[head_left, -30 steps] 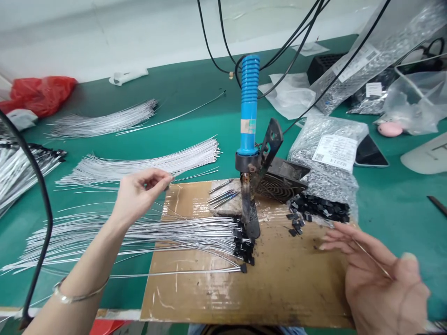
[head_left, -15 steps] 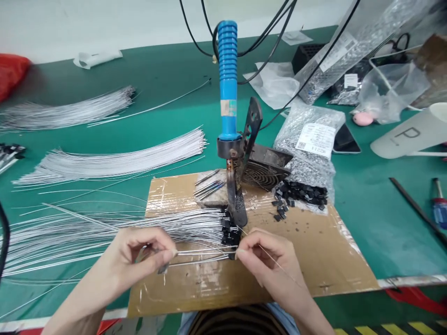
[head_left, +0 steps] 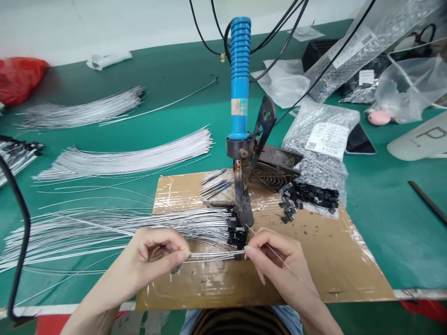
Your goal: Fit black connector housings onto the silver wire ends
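Observation:
My left hand (head_left: 157, 256) is pinched shut on a pair of thin white wires (head_left: 213, 255) that run right across a brown cardboard sheet (head_left: 314, 270). My right hand (head_left: 275, 260) is pinched at the wires' right end, where a small black part sits, and a thin strand of solder wire (head_left: 289, 270) passes through its fingers. Just beyond the fingertips stands a blue-handled soldering iron (head_left: 240, 88) held upright in a dark metal stand (head_left: 244, 204). A fan of white wires with black ends (head_left: 139, 228) lies left of the stand.
Loose black parts (head_left: 307, 195) spill from a silver bag (head_left: 324, 139) right of the stand. Two more wire bundles (head_left: 132, 158) lie on the green bench (head_left: 384, 204) at the back left. A phone (head_left: 359, 139), plastic bags and black cables crowd the back right; a black cable (head_left: 17, 232) hangs at the left.
Both hands came together at the front of the cardboard: the left from the wire bundles with wires, the right from the far right. Since half a second ago they have barely moved.

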`<action>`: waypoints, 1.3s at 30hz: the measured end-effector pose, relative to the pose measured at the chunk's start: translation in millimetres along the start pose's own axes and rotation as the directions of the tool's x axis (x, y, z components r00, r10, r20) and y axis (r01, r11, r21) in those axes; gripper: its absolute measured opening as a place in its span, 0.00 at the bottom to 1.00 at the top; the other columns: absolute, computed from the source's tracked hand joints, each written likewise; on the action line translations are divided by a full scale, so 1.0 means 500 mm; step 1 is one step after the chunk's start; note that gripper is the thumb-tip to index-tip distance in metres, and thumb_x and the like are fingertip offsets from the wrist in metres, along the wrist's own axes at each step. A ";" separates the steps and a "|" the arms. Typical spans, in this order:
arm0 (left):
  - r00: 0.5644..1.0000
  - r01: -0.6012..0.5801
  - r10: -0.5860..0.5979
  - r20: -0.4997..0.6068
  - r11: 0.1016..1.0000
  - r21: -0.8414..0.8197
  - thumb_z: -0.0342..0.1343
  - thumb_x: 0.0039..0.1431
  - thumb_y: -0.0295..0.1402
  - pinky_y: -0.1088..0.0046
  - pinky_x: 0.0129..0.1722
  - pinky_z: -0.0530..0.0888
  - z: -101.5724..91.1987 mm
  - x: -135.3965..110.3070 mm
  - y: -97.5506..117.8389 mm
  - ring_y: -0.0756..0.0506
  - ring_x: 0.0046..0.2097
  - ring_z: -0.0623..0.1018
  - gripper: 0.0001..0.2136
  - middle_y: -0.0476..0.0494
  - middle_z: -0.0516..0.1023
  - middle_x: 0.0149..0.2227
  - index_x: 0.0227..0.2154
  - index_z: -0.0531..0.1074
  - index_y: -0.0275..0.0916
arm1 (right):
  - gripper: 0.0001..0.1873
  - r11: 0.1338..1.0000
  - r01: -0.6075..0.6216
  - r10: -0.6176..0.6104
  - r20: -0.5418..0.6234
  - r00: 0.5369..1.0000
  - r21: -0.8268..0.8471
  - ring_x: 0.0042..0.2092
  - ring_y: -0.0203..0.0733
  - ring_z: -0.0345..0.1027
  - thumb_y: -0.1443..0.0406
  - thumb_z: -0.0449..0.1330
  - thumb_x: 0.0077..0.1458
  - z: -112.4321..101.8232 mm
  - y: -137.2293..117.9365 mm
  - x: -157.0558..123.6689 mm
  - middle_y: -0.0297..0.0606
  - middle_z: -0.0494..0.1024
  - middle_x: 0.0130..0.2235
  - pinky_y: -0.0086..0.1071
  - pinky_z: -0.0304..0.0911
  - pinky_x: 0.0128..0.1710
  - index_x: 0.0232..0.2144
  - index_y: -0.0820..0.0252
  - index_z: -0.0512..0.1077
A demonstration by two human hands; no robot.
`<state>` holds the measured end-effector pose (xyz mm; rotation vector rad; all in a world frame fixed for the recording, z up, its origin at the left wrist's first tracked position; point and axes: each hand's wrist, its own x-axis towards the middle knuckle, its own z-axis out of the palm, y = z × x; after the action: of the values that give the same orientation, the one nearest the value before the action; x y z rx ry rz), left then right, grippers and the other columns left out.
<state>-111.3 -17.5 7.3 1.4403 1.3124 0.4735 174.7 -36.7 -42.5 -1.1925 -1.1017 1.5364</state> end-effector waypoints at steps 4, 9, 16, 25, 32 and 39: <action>1.000 -0.014 0.015 -0.007 0.992 0.123 0.59 0.69 0.38 0.72 0.26 0.67 0.006 -0.004 0.015 0.46 0.27 0.72 0.11 0.47 0.78 0.25 0.30 0.81 0.44 | 0.15 0.996 0.080 -0.077 0.070 0.995 -0.041 0.24 0.31 0.60 0.63 0.65 0.65 -0.007 0.007 0.000 0.29 0.68 0.27 0.28 0.53 0.24 0.26 0.59 0.74; 0.999 -0.012 0.022 -0.025 0.938 0.346 0.57 0.71 0.41 0.70 0.34 0.73 0.075 -0.006 0.046 0.44 0.35 0.80 0.12 0.45 0.84 0.39 0.53 0.78 0.47 | 0.15 0.971 0.183 -0.172 0.083 0.982 -0.155 0.28 0.34 0.62 0.65 0.64 0.66 -0.003 0.009 -0.005 0.29 0.68 0.26 0.29 0.56 0.28 0.26 0.58 0.73; 0.995 -0.094 0.097 -0.013 0.980 0.175 0.53 0.74 0.35 0.71 0.33 0.68 0.171 0.024 0.057 0.47 0.32 0.74 0.10 0.52 0.78 0.30 0.38 0.79 0.45 | 0.10 0.937 0.273 -0.258 0.095 0.961 -0.219 0.31 0.34 0.65 0.67 0.63 0.67 -0.004 0.013 -0.014 0.30 0.71 0.29 0.28 0.58 0.30 0.31 0.57 0.74; 0.998 -0.010 0.006 -0.062 0.998 -0.066 0.57 0.71 0.37 0.74 0.31 0.68 0.164 0.033 0.066 0.48 0.30 0.71 0.12 0.50 0.77 0.28 0.33 0.81 0.42 | 0.10 0.949 0.265 -0.264 0.027 0.964 -0.173 0.28 0.32 0.64 0.68 0.65 0.66 0.006 0.019 -0.010 0.28 0.71 0.27 0.26 0.58 0.29 0.30 0.57 0.75; 0.999 0.008 -0.013 -0.050 0.994 -0.110 0.57 0.71 0.38 0.75 0.30 0.69 0.163 0.038 0.059 0.48 0.30 0.71 0.12 0.50 0.76 0.26 0.32 0.80 0.41 | 0.13 0.981 0.155 -0.156 0.000 0.988 -0.121 0.29 0.34 0.66 0.62 0.61 0.69 0.001 0.015 -0.012 0.31 0.72 0.29 0.29 0.58 0.29 0.31 0.58 0.77; 0.999 0.004 -0.008 -0.052 0.996 -0.085 0.57 0.70 0.36 0.74 0.31 0.69 0.167 0.041 0.058 0.47 0.30 0.73 0.11 0.49 0.79 0.28 0.32 0.81 0.42 | 0.12 0.968 0.177 -0.176 0.021 0.984 -0.176 0.29 0.33 0.64 0.65 0.64 0.67 0.012 0.008 -0.007 0.29 0.71 0.27 0.27 0.57 0.29 0.28 0.58 0.75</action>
<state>-22.4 -30.1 -3.3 1.3607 1.3223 0.5601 169.0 -41.7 -44.8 -1.1735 -1.3342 1.3280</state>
